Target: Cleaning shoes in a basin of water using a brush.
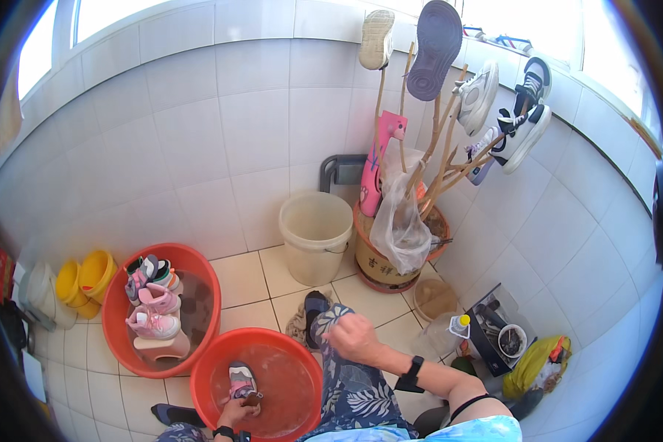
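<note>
My left hand [236, 415] is shut on a pink and grey child's shoe [243, 380] in the near red plastic basin [312, 381], which holds cloudy water. The heel end of that shoe is partly hidden by the fingers. Over my knee, in patterned dark trousers, my right hand [352, 338] is curled up; whether anything lies inside it cannot be told. In a second red basin [216, 309] at the left, pink sneakers [153, 322] and other small shoes rest on a light stool [163, 347] above murky water.
A whitish bucket [316, 243] stands by the tiled wall, beside a planter [388, 276] whose branches carry several shoes [478, 99]. Yellow buckets [96, 276] are at the left. A plastic jug [441, 332], an open box [500, 309] and a yellow bag [522, 380] sit at the right.
</note>
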The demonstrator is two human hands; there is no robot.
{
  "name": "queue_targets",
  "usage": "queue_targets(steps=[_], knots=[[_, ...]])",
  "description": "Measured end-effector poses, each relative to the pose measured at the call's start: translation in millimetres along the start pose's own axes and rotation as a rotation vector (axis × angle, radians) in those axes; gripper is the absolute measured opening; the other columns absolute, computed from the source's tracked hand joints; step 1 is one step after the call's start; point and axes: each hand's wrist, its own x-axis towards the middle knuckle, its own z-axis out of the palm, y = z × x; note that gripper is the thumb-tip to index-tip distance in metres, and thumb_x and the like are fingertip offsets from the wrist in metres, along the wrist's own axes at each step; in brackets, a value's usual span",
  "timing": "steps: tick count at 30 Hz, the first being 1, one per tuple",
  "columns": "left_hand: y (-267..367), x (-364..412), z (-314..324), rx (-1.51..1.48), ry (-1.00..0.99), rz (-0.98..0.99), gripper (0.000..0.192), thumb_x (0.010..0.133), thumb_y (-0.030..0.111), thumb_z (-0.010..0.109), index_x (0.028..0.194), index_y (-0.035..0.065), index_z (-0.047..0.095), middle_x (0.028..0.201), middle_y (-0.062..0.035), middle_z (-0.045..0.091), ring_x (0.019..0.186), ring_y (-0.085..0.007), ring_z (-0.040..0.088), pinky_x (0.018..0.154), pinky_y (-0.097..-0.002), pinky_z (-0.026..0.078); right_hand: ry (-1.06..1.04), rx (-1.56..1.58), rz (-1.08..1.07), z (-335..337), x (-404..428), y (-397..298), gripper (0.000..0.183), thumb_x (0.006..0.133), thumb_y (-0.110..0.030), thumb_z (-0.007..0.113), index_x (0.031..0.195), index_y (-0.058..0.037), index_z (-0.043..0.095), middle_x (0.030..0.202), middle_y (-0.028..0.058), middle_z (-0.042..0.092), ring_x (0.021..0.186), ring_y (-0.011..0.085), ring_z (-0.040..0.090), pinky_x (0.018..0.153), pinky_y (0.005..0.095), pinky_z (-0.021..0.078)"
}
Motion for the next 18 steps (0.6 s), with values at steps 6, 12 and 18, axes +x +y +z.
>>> queue_targets(steps=[6, 12, 18], knots=[[-3.1, 6.6, 4.8, -0.174, -0.076, -0.094, 0.03, 0.082, 0.012, 0.069, 0.109, 0.001, 0.064, 0.08, -0.0087, 0.067, 0.064, -0.0222, 0.068, 0.056, -0.0306, 0.055, 0.126, -0.038, 0.341, 6.1, -40.5, 23.3, 0.024, 0.077, -0.021, 0.069, 0.07, -0.0068, 0.051, 0.068, 0.0116, 0.047, 0.061, 0.0316, 0.05, 0.055, 0.0419, 0.0407], [-15.2, 13.2, 7.5, -0.249, -0.096, -0.08, 0.031, 0.081, 0.012, 0.07, 0.108, -0.0014, 0.064, 0.08, -0.0084, 0.067, 0.064, -0.0225, 0.068, 0.057, -0.0314, 0.056, 0.176, 0.053, 0.321, 15.8, -4.5, 20.6, 0.022, 0.08, -0.018, 0.067, 0.072, -0.0055, 0.052, 0.068, 0.0123, 0.048, 0.061, 0.0317, 0.05, 0.054, 0.0422, 0.0396], [-39.6, 16.0, 16.9, -0.284, -0.005, 0.099, 0.024, 0.079, 0.011, 0.071, 0.099, -0.0009, 0.068, 0.08, -0.006, 0.068, 0.07, -0.0161, 0.066, 0.063, -0.0273, 0.053, 0.169, 0.091, 0.148, 24.4, 24.6, 3.1, 0.023, 0.078, -0.019, 0.068, 0.07, -0.0058, 0.05, 0.068, 0.0103, 0.044, 0.061, 0.0289, 0.049, 0.055, 0.0402, 0.0395]])
